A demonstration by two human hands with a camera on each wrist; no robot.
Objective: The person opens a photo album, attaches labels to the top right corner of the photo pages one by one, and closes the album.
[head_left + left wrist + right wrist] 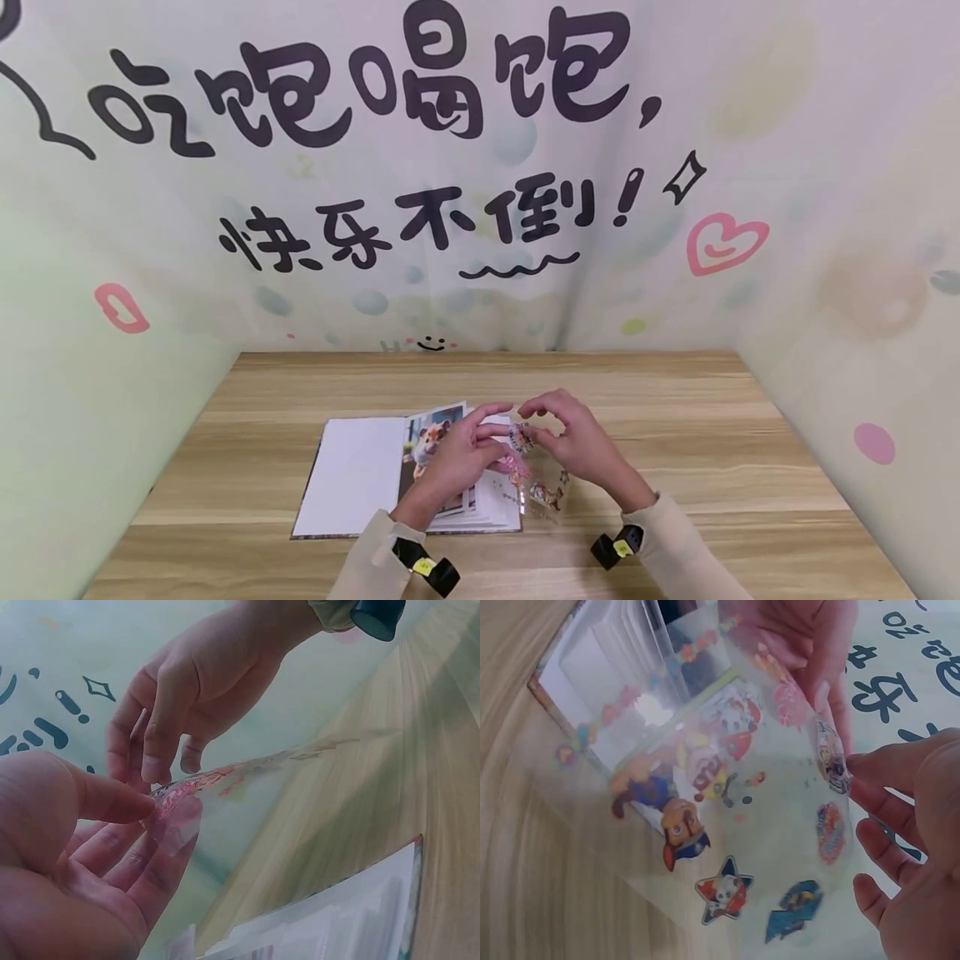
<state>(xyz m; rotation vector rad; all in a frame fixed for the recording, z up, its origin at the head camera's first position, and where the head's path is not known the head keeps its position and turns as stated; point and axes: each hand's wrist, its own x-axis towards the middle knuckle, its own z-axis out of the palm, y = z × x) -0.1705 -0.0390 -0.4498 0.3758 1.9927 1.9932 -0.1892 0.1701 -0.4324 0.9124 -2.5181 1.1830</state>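
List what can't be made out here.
Head view: part of the rectangular orange-and-white animal photo, in the open white-paged album, hidden by the left hand.
Left wrist view: designs on the clear plastic sticker sheet, tilted nearly edge-on.
Right wrist view: the right hand, cut off by the frame edge.

The backdrop (pixel 480 162) reads "吃饱喝饱,快乐不倒!" in big black characters; at its foot, a grey "H" (pixel 388 346) stands beside a smiley face (pixel 431 346).

Even light | glare on sticker sheet (pixel 705 776) | shadowed table (pixel 360 787) | wrist views hazy
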